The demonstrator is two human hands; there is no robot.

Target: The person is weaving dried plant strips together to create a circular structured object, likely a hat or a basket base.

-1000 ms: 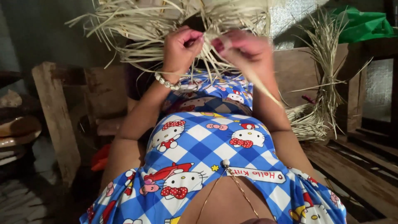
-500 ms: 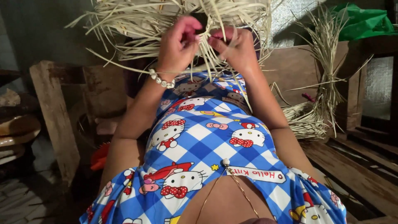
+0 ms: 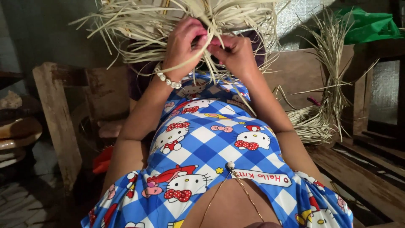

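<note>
A woven piece of pale dried straw strips with many loose ends hangs in front of me at the top of the head view. My left hand, with a white bead bracelet at the wrist, pinches strips at the lower edge of the weave. My right hand is pressed against it, fingertips closed on the same strips. Both hands meet at the middle, above my lap in a blue and white checked dress with cartoon cats.
A bundle of loose straw lies on the wooden bench at my right, some stalks standing upright. A green bag sits at the top right. A wooden post stands at my left, next to stacked brown objects.
My right hand has drawn in from the right and closed up against my left hand. Both hands now sit tight together at the weave's edge.
</note>
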